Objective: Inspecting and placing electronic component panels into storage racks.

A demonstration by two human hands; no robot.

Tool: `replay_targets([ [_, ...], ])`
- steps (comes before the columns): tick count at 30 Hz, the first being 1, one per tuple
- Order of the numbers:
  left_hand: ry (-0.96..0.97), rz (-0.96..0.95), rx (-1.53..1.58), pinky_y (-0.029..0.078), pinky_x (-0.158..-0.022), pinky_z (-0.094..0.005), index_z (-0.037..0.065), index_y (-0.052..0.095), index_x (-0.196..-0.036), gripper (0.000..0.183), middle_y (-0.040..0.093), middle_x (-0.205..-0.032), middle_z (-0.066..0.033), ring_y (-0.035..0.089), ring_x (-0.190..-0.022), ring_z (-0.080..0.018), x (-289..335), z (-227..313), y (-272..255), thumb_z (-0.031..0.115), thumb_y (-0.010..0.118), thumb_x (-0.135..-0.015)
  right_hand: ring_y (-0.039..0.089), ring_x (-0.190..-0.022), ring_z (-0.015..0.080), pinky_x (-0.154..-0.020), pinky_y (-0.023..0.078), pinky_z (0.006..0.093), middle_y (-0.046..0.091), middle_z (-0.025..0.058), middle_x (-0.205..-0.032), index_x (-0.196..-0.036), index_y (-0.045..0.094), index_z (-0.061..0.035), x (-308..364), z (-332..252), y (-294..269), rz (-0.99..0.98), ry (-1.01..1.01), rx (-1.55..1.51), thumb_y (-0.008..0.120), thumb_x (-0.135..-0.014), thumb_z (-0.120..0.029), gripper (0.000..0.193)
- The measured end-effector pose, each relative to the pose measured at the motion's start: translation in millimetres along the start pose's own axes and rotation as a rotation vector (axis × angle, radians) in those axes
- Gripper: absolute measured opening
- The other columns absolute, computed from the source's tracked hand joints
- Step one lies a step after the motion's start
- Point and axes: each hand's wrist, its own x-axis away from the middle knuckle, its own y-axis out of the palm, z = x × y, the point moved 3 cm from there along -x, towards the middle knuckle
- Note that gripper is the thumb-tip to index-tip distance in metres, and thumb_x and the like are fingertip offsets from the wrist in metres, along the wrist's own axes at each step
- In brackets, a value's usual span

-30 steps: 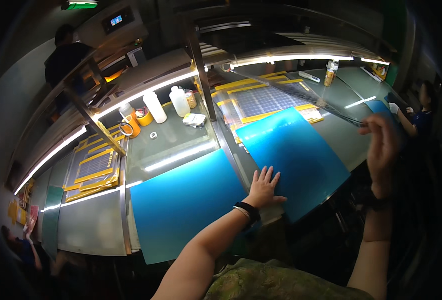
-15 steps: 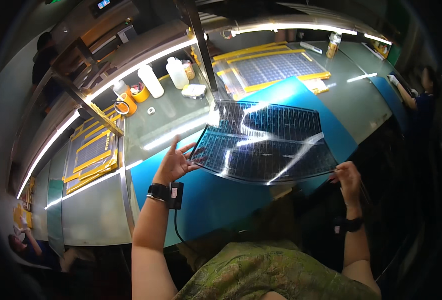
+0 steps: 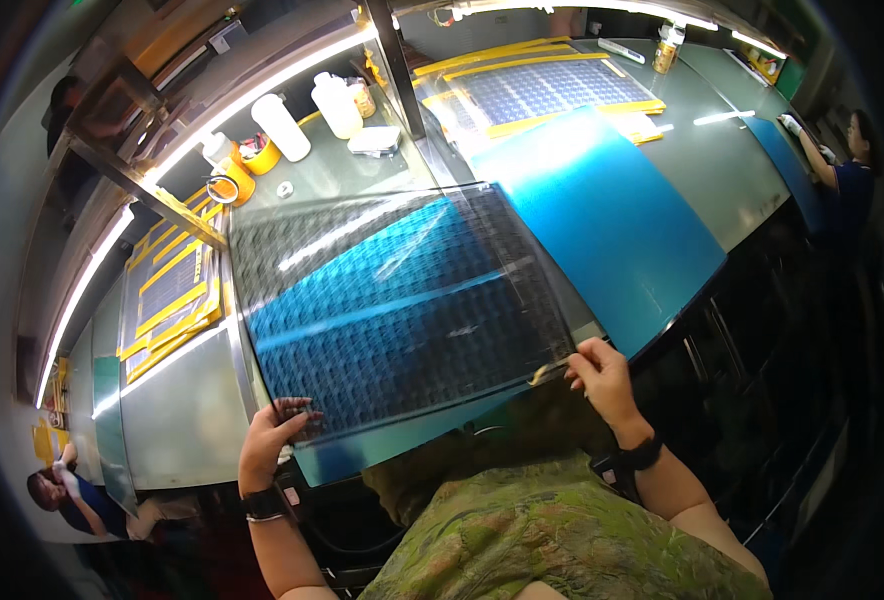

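A large, see-through dark film sheet with a printed grid (image 3: 392,300) spans between my hands, its near corners gripped. My left hand (image 3: 274,440) pinches the near-left corner, some fingers showing through the film. At the near-right corner my right hand (image 3: 602,380) is closed with thumb and fingers together on the edge. A small pale yellow strip (image 3: 537,376) hangs by that corner. Blue shows through the film from a sheet beneath it, whose near edge extends past the film. To the right lies a bare blue sheet (image 3: 612,220). Whether the film touches the table I cannot tell.
Yellow-taped grid panels (image 3: 562,90) lie at the back, and more yellow-edged panels (image 3: 172,290) at left. White bottles (image 3: 282,128), tape rolls (image 3: 224,190) and a metal post (image 3: 394,70) stand beyond the film. Other people work at far right (image 3: 847,170) and lower left (image 3: 72,490).
The film sheet has swung left and down from its bowed, raised position and now lies flatter. Both hands moved left and lower with it. The blue sheet at right is uncovered.
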Motion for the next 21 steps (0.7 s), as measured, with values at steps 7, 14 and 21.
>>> replay_targets([
  [7, 0.029, 0.401, 0.110, 0.055, -0.067, -0.0332, 0.001, 0.058, -0.106, 0.024, 0.064, -0.093, -0.0083, 0.066, -0.076, -0.0220, -31, -35, -41, 0.016, 0.061, -0.089, 0.055, -0.051, 0.0086, -0.045, 0.045, 0.0233, 0.055, 0.0029, -0.060, -0.079, 0.050, -0.0015, 2, 6, 19, 0.001, -0.012, 0.213, 0.060, -0.085, -0.004, 0.013],
  [14, 0.185, 0.376, 0.213, 0.057, -0.064, -0.0318, -0.001, 0.058, -0.102, 0.019, 0.063, -0.091, -0.0068, 0.066, -0.073, -0.0221, -52, -39, -49, 0.010, 0.063, -0.087, 0.058, -0.053, 0.0089, -0.046, 0.048, 0.0223, 0.056, 0.0037, -0.060, -0.077, 0.049, -0.0012, -1, 8, 22, -0.033, 0.090, 0.102, 0.060, -0.086, -0.004, 0.014],
  [21, 0.196, 0.341, 0.205, 0.057, -0.067, -0.0312, -0.002, 0.059, -0.102, 0.020, 0.064, -0.092, -0.0073, 0.066, -0.075, -0.0216, -62, -37, -54, 0.011, 0.062, -0.088, 0.061, -0.052, 0.0116, -0.043, 0.045, 0.0221, 0.057, 0.0052, -0.063, -0.079, 0.045, -0.0025, 0, 3, 25, -0.044, 0.139, 0.102, 0.058, -0.087, -0.004, 0.015],
])
